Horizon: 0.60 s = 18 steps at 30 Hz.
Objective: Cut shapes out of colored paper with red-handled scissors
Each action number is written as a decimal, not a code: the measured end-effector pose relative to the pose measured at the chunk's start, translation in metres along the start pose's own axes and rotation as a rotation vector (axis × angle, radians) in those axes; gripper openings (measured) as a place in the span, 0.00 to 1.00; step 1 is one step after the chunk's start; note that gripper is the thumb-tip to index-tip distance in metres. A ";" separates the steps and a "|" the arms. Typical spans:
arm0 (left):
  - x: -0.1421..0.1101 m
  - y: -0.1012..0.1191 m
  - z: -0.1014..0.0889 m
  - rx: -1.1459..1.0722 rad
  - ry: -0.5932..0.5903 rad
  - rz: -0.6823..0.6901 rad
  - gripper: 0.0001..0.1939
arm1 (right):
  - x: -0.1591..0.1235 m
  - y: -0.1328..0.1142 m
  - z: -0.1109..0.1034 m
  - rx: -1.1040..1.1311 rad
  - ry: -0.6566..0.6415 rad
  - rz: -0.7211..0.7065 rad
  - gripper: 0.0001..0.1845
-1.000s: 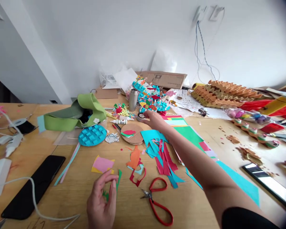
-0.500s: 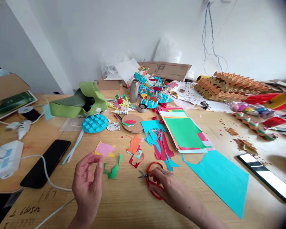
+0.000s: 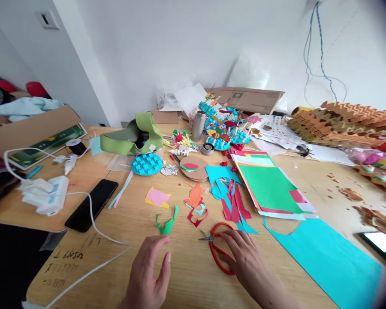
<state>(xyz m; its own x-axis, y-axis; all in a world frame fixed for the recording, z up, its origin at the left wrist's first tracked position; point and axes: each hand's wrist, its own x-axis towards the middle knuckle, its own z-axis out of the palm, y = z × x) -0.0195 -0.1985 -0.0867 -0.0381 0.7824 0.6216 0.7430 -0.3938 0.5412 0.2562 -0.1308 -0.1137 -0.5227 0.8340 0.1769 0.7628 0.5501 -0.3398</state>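
Well, the right hand lies over the red-handled scissors on the near part of the table (whether it actually grips them, I can't tell). The scissors' blades point left, their long axis slanting down to the right. The left hand, open and empty, is cut off by the bottom of the view, just below a green paper scrap.
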 end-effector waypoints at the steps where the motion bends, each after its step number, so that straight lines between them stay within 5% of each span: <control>1: -0.001 0.001 0.001 -0.003 -0.011 0.007 0.19 | -0.001 0.000 0.002 -0.012 0.005 -0.004 0.17; 11: 0.001 -0.004 0.003 0.007 -0.006 -0.008 0.18 | -0.008 -0.012 -0.007 0.144 -0.102 0.126 0.10; 18: 0.001 -0.006 0.003 -0.016 0.017 0.005 0.16 | -0.006 -0.024 -0.052 0.822 -0.265 0.417 0.11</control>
<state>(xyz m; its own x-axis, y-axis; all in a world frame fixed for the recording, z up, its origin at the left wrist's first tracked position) -0.0218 -0.1938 -0.0911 -0.0461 0.7723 0.6336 0.7323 -0.4053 0.5472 0.2606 -0.1471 -0.0587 -0.4160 0.8634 -0.2853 0.4540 -0.0747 -0.8879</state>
